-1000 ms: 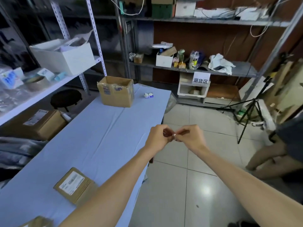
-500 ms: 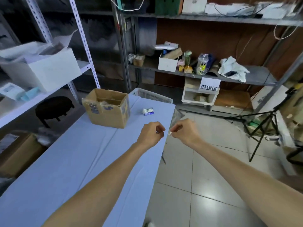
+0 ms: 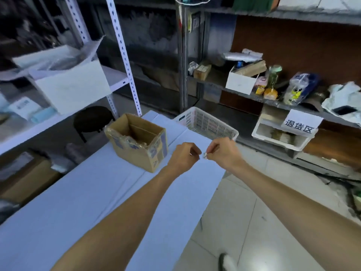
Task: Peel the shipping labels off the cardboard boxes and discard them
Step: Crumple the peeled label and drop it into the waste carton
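Both bare arms reach out over the far right part of the long counter covered in pale blue cloth (image 3: pixel 93 196), and the hands are held in the air just above it, close together but not touching. The right hand (image 3: pixel 224 153) has its grip closed down to a tight pinch, thumb against fingertips, on a small crumpled white scrap of label (image 3: pixel 204 156) that sticks out toward the other hand. The left hand (image 3: pixel 182 159) is curled into a loose fist. A pale speck shows at its fingertips, possibly another bit of paper, but the view is too blurred to tell whether that grip holds anything.

An open-topped brown cardboard box with torn tape and blue-printed patches on its sides (image 3: pixel 136 155) stands upright near the counter's far edge, just left of the left hand. A white perforated plastic basket (image 3: pixel 212 125) sits just beyond the counter's far right corner, behind the right hand. A round black stool (image 3: pixel 91 120) stands on the floor past the counter's far left corner.
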The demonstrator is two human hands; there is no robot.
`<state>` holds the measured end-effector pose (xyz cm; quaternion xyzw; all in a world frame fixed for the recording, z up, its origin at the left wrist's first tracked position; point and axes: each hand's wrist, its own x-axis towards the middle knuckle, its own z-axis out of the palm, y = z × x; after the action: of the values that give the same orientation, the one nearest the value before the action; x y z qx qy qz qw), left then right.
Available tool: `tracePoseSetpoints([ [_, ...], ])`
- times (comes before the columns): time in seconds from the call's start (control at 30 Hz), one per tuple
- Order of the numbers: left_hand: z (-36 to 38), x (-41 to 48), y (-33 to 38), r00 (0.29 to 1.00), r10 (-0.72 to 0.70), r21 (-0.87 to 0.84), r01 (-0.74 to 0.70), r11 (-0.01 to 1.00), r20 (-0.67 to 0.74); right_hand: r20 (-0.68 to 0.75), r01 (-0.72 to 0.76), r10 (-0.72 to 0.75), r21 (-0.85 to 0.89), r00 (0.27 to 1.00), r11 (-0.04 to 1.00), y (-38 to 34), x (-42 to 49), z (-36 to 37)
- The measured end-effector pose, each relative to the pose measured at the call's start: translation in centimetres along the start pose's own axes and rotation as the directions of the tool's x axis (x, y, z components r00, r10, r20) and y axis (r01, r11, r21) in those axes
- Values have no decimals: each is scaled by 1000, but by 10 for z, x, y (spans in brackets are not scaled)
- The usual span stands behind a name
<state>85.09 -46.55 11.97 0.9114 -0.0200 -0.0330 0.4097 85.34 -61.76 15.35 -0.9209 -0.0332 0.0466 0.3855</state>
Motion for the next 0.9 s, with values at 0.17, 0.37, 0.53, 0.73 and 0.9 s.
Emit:
tracePoseSetpoints([
  [0.17,-18,15,-4,953,-236,-6,240,971,-190,169,186,-181,-12,969,982,-12,56,4],
  [0.37,-48,13,-8,851,-367,8,399,917,-377,356,382,-372,44,858,923,-54,100,27],
  [0.53,-93,11,-20,772,-427,23,494,869,-470,429,489,-459,47,778,871,-97,129,56],
  [0.73,-139,16,-34,755,-456,103,561,822,-472,409,503,-465,15,786,864,-137,157,83],
  [0.9,-154,32,-39,735,-463,105,580,808,-495,386,594,-528,-71,757,801,-154,169,109],
])
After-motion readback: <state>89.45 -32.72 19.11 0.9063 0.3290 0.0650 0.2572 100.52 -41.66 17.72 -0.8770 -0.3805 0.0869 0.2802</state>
